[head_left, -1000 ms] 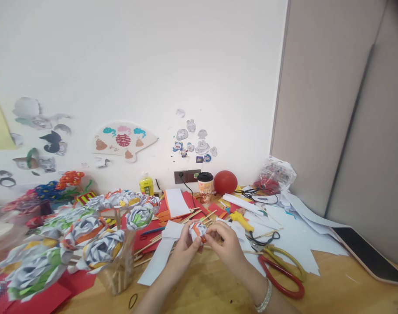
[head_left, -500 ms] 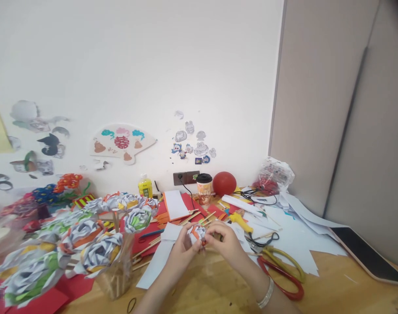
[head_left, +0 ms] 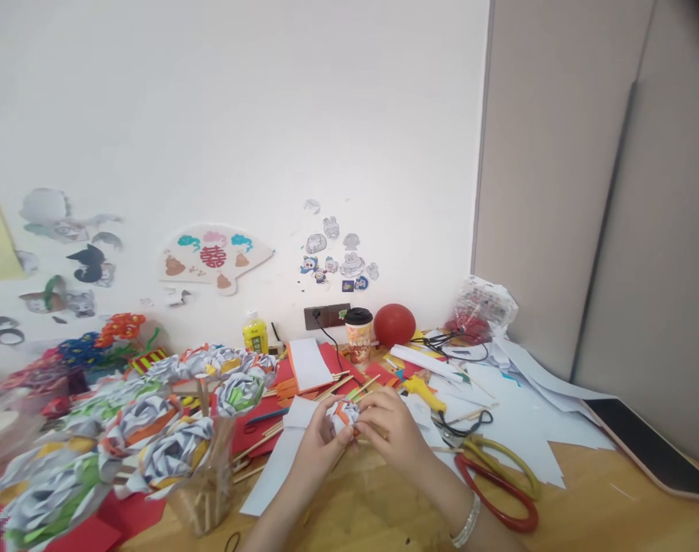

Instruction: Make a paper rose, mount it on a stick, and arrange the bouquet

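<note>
A red double-happiness sign, 囍, stands in the middle of the paper fan [head_left: 214,257] stuck on the wall. Print on the cup [head_left: 359,339] and the yellow bottle [head_left: 255,336] is too small to read.

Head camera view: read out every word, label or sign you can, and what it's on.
"囍" in red, on the fan-shaped wall decoration.
Label on the yellow bottle: too small to read.
Print on the paper cup: blurred.
On the wall stickers: no legible words.
On the held paper flower: nothing legible.
</note>
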Motion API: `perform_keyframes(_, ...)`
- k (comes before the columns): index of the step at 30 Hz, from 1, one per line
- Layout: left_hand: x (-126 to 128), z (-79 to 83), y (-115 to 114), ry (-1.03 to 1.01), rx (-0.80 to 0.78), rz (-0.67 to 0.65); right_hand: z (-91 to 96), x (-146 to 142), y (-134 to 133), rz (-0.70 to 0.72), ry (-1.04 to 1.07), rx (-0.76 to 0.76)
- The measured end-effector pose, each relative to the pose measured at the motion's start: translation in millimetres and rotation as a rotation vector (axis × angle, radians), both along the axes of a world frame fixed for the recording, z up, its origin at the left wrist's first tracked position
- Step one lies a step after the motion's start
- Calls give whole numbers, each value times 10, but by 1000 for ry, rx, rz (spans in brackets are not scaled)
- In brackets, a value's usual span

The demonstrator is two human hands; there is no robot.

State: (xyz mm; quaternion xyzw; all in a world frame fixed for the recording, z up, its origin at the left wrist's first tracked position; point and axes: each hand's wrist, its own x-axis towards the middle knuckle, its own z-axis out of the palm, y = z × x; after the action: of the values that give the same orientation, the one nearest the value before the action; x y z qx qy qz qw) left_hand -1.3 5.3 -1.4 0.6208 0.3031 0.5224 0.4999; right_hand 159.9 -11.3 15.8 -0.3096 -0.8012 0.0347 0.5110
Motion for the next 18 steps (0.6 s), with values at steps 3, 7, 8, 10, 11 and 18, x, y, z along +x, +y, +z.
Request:
perform_keyframes(3, 5, 20, -20, 2, 15, 7, 6, 5, -13, 34, -15, 23)
perform_keyframes(7, 2, 47, -27, 4, 2, 10, 33, 4, -28, 62, 44, -93)
perform_keyframes(8, 1, 48, -25, 2, -4, 21, 41, 4, -30, 71, 73, -123)
perform_keyframes(10, 1, 46, -22, -2, -12, 31, 51, 5, -32, 95, 118, -175)
perform_keyframes(11, 1, 43, -20, -4, -14, 28, 52, 5, -32, 105, 129, -192)
perform_keyframes(18, 5, 36, -15, 1, -8, 14, -18, -25, -2, 86, 138, -168)
